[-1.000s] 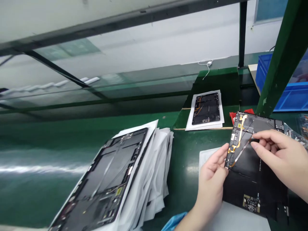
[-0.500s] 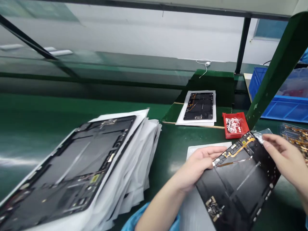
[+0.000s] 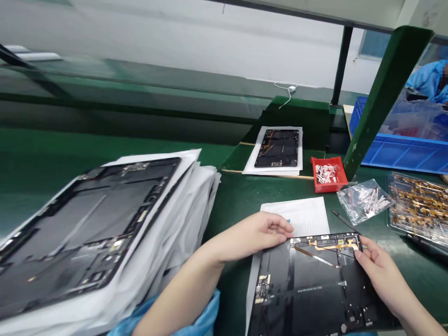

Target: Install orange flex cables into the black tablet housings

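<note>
The left hand (image 3: 261, 232) lies flat and relaxed, fingers together and not closed on anything, its fingertips (image 3: 289, 228) just beside the top edge of a black tablet back panel (image 3: 315, 298). The right hand (image 3: 380, 273) pinches the panel's upper right corner, with the thumb (image 3: 357, 254) on its face and the fingers wrapped around the edge.

The panel lies flat on the bench, its top edge toward the person, and an orange flex cable (image 3: 325, 245) runs along that edge. Its left side overlaps a white paper sheet (image 3: 296, 215). The green bench mat (image 3: 238, 196) runs beneath everything.

To the left, a tall stack of similar panels (image 3: 87, 233), interleaved with white sheets, sits against the left forearm's blue sleeve (image 3: 182, 315). Ahead, another panel (image 3: 278, 148) rests on its own white sheet. Beyond the paper are a red tray of white strips (image 3: 329, 173), a clear plastic bag of small pieces (image 3: 364, 200), and a black pointed tool (image 3: 345, 220). Further right are a clear tray of flex cables (image 3: 418, 205), a blue crate (image 3: 402, 151), and a co-worker in blue (image 3: 429, 81).
</note>
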Demonstrator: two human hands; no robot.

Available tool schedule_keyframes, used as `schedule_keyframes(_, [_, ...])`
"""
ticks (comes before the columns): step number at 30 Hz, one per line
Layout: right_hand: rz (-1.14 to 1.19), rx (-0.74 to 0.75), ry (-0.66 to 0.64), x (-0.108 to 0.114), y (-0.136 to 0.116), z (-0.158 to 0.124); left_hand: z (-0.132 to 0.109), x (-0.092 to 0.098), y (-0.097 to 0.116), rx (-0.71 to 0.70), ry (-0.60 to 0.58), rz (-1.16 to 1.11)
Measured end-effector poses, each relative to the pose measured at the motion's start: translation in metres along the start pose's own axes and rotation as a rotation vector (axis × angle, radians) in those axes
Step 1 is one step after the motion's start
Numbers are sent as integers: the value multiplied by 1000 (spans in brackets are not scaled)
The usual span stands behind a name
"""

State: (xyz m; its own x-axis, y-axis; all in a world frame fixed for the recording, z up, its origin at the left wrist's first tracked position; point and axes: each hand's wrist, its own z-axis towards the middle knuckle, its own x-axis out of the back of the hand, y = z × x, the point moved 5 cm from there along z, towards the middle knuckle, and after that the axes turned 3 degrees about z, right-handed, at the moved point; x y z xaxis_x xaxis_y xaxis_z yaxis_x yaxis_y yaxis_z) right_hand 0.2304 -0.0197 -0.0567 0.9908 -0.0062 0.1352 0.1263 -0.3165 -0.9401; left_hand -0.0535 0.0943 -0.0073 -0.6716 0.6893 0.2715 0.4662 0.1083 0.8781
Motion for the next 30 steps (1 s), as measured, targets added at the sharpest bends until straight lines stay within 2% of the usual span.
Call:
schedule_keyframes(3, [-395,89,107,17,-3,6,3,-1,-6,-49,-1,66])
schedule_keyframes(7, [-871,289,223,27,-41,20,14,-1,-14,-85,-1,82])
schedule_keyframes(9, [-1091,349,208,21,-61,34,19,0,-16,-105,28,89])
schedule_keyframes(11, [-1318,353,98,10,-72,51,22,1,-16,-129,91,97])
schedule_keyframes(13, [-1397,354,44,0,-79,66,21,2,-15,-143,180,122])
schedule_keyframes(16, [-1439,345,27,-12,-80,79,10,0,-10,-186,332,243])
schedule_keyframes(19, [-1475,331,27,-18,-75,86,-5,-7,-5,-239,448,471])
schedule_keyframes(24, [-1411,282,22,-16,-68,94,-20,-38,-6,-313,455,817])
schedule_keyframes(27, [-1212,404,28,-10,-78,88,-24,-58,-8,-395,539,975])
schedule_keyframes(30, [-849,607,77,-1,-97,68,-25,-70,-9,-479,639,1057])
